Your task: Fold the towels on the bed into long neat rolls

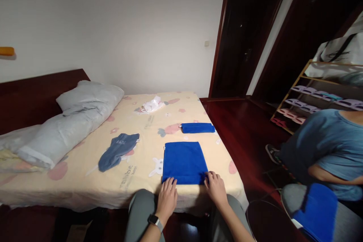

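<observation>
Our left hand (168, 193) and right hand (215, 186) touch the near corners of the blue cloth (183, 160), flat on the bed (195, 104). Our fingers (171, 182) sit close-set; whether they pinch fabric, we cannot tell. We do best working both corners evenly, so the edge stays straight.

Room lies between blue cloth (183, 160) and slate garment (117, 151) (1 folded strip (197, 128) blocks the cloth's far side).

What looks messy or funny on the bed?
The crumpled white bundle on the far side of the bed looks out of place: it is bunched up, while the blue cloth at the left hand and right hand lies flat. The grey-blue sock-shaped piece lies at a slant. I see nothing spilled or torn.
</observation>
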`<state>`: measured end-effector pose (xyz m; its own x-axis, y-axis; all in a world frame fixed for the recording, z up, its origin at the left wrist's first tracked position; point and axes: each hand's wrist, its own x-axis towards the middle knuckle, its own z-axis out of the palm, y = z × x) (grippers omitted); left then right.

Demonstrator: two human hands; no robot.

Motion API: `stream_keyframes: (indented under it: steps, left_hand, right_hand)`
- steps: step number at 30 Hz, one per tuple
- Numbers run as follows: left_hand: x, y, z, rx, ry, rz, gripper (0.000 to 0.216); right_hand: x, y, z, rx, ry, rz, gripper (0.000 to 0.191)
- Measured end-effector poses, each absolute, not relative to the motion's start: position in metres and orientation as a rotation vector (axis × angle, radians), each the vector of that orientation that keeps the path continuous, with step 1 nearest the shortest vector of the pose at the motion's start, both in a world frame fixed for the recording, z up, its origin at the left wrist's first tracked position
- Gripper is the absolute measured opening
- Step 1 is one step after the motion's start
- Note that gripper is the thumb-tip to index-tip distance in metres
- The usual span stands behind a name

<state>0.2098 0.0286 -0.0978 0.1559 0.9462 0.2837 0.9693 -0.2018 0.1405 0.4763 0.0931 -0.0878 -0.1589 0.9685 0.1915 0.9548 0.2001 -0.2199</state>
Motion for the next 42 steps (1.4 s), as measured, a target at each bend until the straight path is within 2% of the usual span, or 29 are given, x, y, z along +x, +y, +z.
stream_keyframes:
  steps: [3, 6, 14, 29, 42]
  left_hand:
    - [0.218, 0.022, -0.100, -2.449, -1.894, -0.458, 0.058]
    - [0.221, 0.025, -0.103, -2.522, -1.911, -0.420, 0.063]
    - [0.222, 0.031, -0.114, -2.604, -1.940, -0.454, 0.077]
    - [0.210, 0.037, -0.122, -2.475, -2.120, -0.341, 0.071]
    - [0.171, 0.034, -0.131, -2.408, -2.101, -0.299, 0.069]
  right_hand:
    - [0.461, 0.076, -0.103, -1.431, -2.402, 0.150, 0.051]
    - [0.441, 0.063, -0.119, -1.248, -2.543, 0.173, 0.067]
    - [0.415, 0.063, -0.127, -1.118, -2.584, 0.173, 0.068]
    - [0.427, 0.076, -0.155, -1.573, -2.417, 0.133, 0.063]
    - [0.468, 0.079, -0.147, -1.751, -2.327, 0.145, 0.066]
